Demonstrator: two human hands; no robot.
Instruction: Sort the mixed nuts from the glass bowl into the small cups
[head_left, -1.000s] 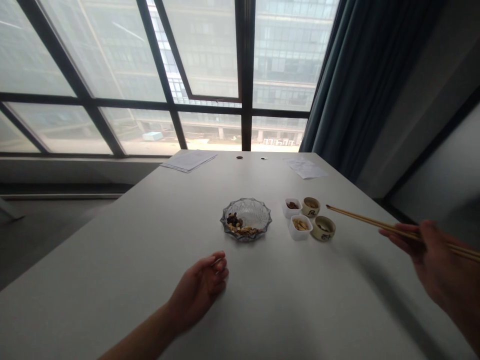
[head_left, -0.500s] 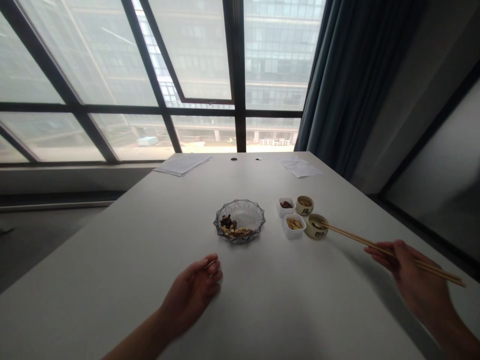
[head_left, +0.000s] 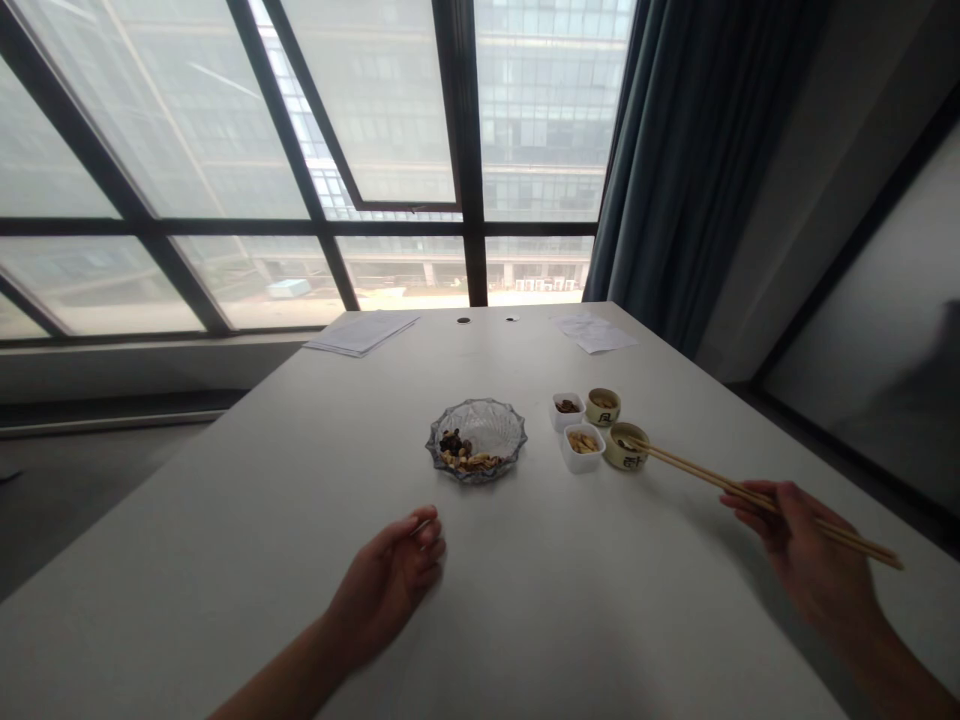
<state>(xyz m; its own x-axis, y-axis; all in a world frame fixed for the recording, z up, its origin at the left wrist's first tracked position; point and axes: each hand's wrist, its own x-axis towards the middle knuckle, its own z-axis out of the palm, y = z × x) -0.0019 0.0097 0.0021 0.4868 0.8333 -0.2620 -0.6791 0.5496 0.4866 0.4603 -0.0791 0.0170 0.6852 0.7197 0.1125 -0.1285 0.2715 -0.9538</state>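
White counter (head_left: pixel 315 510) carries everything; landmark is the cut-glass bowl (head_left: pixel 495 425), dried pieces (head_left: pixel 475 461) piled along its left and near side. Left hand (head_left: pixel 390 585): on the near side of the bowl, relaxed, fingers loosely curled, nothing visible in it. Right hand (head_left: pixel 810 550): well right of the bowl, gripping wooden chopsticks (head_left: pixel 690 467), tips in the mouth of the front ceramic cup (head_left: pixel 626 463). That cup, rear ceramic cup (head_left: pixel 602 417), front plastic tub (head_left: pixel 583 462) and rear plastic tub (head_left: pixel 565 424) cluster right of the bowl. Step looks like a pick at the front ceramic cup; next move calls for a firm pinch, tips aligned. Both forearms (head_left: pixel 289 660) cut off; front ceramic cup's contents too small to name; can't tell if the tips hold anything.
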